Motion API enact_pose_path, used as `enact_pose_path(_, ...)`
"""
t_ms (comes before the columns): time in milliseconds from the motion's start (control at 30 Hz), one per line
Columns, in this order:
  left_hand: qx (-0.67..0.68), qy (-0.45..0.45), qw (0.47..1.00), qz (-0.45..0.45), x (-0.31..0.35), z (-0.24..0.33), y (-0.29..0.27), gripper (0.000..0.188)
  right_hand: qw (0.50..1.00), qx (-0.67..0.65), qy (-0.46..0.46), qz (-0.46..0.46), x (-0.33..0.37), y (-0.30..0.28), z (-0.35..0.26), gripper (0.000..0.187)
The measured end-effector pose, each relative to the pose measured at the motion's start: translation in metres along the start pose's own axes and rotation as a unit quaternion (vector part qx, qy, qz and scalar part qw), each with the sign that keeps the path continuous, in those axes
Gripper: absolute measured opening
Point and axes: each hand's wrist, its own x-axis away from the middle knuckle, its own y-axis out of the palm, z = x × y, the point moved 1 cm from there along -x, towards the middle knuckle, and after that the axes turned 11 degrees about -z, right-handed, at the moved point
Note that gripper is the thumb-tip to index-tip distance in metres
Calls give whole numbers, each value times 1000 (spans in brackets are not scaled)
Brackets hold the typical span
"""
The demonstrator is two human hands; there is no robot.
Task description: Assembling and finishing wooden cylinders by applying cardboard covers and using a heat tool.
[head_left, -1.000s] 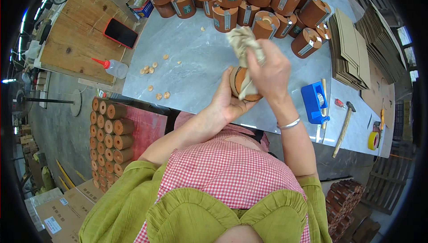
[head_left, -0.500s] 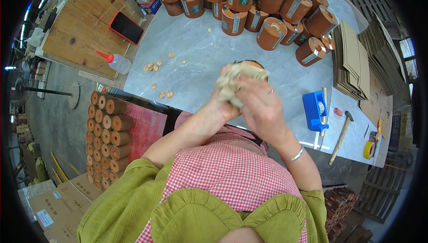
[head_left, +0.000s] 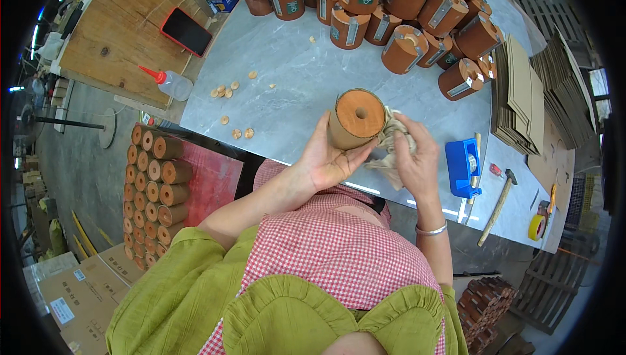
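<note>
A cylinder (head_left: 360,117) with an orange-brown end and a small hole in its middle stands tilted toward me, its side wrapped in brown cardboard-like material. My left hand (head_left: 332,159) cups it from the left and below, fingers wrapped round its side. On the other side, my right hand (head_left: 417,156) grips a crumpled cream cloth (head_left: 393,143) close against the cylinder's right side. Part of the cloth hangs below the fingers. Several small round wooden plugs (head_left: 225,91) lie on the grey marbled table (head_left: 280,117) to the left.
Finished-looking brown cylinders (head_left: 398,3) with metal strips are piled at the back. At right are flat cardboard sheets (head_left: 521,101), a blue tape dispenser (head_left: 462,169), a hammer (head_left: 497,205) and yellow tape (head_left: 537,224). Left stand a red-tipped bottle (head_left: 171,84), a phone (head_left: 186,31) and stacked cylinders (head_left: 153,192).
The cloth, earlier spread over the cylinder's top under my right hand, has moved right and down to its side. The cylinder's end now shows. My left hand still supports it.
</note>
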Motion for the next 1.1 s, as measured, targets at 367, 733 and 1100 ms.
enact_pose_path(367,-656,184,714,162,66,21,16,63,988,-9,157,-16,-11,-12,17,33)
enact_pose_path(733,-689,108,714,61,30,22,34,62,986,-15,152,-73,-23,4,-6,29)
enact_pose_path(1100,-757,260,567,-193,-6,36,-17,93,962,123,-200,-141,-53,36,-51,23)
